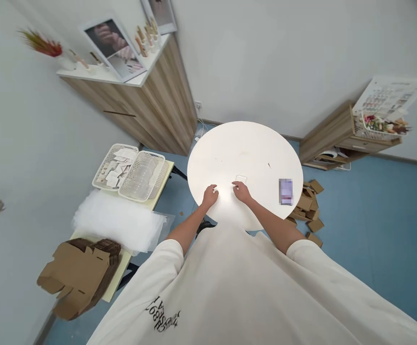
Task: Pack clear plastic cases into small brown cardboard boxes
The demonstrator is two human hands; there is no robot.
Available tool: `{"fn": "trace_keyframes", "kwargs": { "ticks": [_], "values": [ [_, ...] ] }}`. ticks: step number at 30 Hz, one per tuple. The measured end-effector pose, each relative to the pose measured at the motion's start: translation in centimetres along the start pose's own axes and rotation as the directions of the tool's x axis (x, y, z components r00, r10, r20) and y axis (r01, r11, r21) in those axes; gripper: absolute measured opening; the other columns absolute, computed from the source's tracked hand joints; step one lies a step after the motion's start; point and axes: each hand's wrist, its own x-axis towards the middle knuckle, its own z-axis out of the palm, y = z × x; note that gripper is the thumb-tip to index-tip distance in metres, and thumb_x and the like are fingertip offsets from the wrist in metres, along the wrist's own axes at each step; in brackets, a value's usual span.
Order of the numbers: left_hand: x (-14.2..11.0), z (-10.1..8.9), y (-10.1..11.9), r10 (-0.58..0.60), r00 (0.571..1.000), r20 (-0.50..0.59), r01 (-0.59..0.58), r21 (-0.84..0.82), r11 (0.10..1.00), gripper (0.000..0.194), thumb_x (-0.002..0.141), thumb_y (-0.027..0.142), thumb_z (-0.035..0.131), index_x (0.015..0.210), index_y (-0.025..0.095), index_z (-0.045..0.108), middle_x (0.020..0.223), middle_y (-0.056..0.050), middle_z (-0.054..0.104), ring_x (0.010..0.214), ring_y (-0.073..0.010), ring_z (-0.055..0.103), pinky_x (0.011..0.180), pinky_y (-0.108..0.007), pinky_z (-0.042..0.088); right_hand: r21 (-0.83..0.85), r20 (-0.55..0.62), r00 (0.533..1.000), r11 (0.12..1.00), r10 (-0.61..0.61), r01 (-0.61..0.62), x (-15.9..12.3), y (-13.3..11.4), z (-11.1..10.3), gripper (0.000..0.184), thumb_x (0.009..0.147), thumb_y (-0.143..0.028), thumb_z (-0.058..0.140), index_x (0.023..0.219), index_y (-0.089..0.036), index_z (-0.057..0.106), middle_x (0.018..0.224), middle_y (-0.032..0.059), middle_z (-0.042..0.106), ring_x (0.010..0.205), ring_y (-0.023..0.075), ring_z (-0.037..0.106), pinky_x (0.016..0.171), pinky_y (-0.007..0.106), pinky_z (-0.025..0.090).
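My left hand rests over the near part of the round white table, its fingers loosely curved with a gap between index finger and thumb. A short way to its right is my right hand, also loosely curved, with fingers and thumb apart. Nothing shows in either hand. Just beyond the right hand's fingers lies a small, flat, whitish rectangular thing, hard to tell from the tabletop. A purple rectangular item, blurred into blocks, lies near the table's right edge.
On a side table to the left stand a white basket of small packets, another white basket, a stack of translucent sheets and flattened cardboard boxes. Small brown boxes lie on the floor at right. Wooden cabinets stand behind.
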Motion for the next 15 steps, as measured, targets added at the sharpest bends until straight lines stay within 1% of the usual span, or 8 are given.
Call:
{"fn": "trace_keyframes", "kwargs": {
  "ticks": [3, 6, 10, 12, 15],
  "values": [
    [0.3, -3.0, -0.8, 0.047, 0.996, -0.076, -0.048, -0.015, 0.999, 0.039, 0.091, 0.019, 0.058, 0.13, 0.02, 0.06, 0.141, -0.012, 0.059, 0.127, -0.0259, 0.057, 0.104, -0.036, 0.047, -0.011, 0.036, 0.995, 0.996, -0.089, 0.089, 1.5, -3.6, 1.6, 0.036, 0.094, -0.018, 0.045, 0.124, -0.022, 0.065, 0.132, 0.0086, 0.063, 0.112, 0.0185, 0.063, 0.102, 0.035, 0.049],
    [0.6, -6.5, -1.8, 0.086, 0.985, -0.152, -0.091, -0.026, 0.996, 0.037, 0.091, 0.017, 0.057, 0.128, 0.019, 0.062, 0.136, -0.012, 0.062, 0.124, -0.0255, 0.06, 0.105, -0.037, 0.046, -0.007, 0.073, 0.984, 0.987, -0.16, 0.161, 3.0, -7.5, 4.1, 0.036, 0.094, -0.017, 0.045, 0.124, -0.021, 0.065, 0.131, 0.0087, 0.064, 0.112, 0.0179, 0.064, 0.103, 0.034, 0.049],
    [0.6, -12.1, -3.7, 0.103, 0.974, -0.204, -0.116, -0.049, 0.992, 0.036, 0.092, 0.017, 0.056, 0.127, 0.019, 0.063, 0.134, -0.012, 0.064, 0.123, -0.0257, 0.06, 0.106, -0.038, 0.046, -0.002, 0.126, 0.962, 0.97, -0.241, 0.244, 4.7, -13.1, 9.1, 0.036, 0.095, -0.017, 0.046, 0.124, -0.021, 0.065, 0.131, 0.0083, 0.065, 0.111, 0.0177, 0.064, 0.102, 0.033, 0.05],
    [0.6, -15.4, -5.0, 0.111, 0.969, -0.22, -0.126, -0.054, 0.991, 0.035, 0.093, 0.019, 0.055, 0.128, 0.02, 0.063, 0.134, -0.012, 0.064, 0.123, -0.0257, 0.06, 0.105, -0.038, 0.047, 0.001, 0.151, 0.951, 0.962, -0.27, 0.273, 5.4, -15.9, 12.0, 0.035, 0.095, -0.016, 0.047, 0.123, -0.02, 0.066, 0.13, 0.0081, 0.066, 0.11, 0.0176, 0.065, 0.101, 0.033, 0.05],
    [1.1, -20.7, -7.4, 0.123, 0.953, -0.276, -0.144, -0.057, 0.988, 0.034, 0.094, 0.02, 0.053, 0.127, 0.02, 0.063, 0.133, -0.012, 0.065, 0.123, -0.0245, 0.061, 0.106, -0.036, 0.046, 0.007, 0.189, 0.929, 0.947, -0.318, 0.323, 6.5, -20.1, 16.4, 0.033, 0.094, -0.016, 0.048, 0.121, -0.019, 0.067, 0.128, 0.0078, 0.067, 0.11, 0.0179, 0.065, 0.102, 0.033, 0.049]
  ]
}}
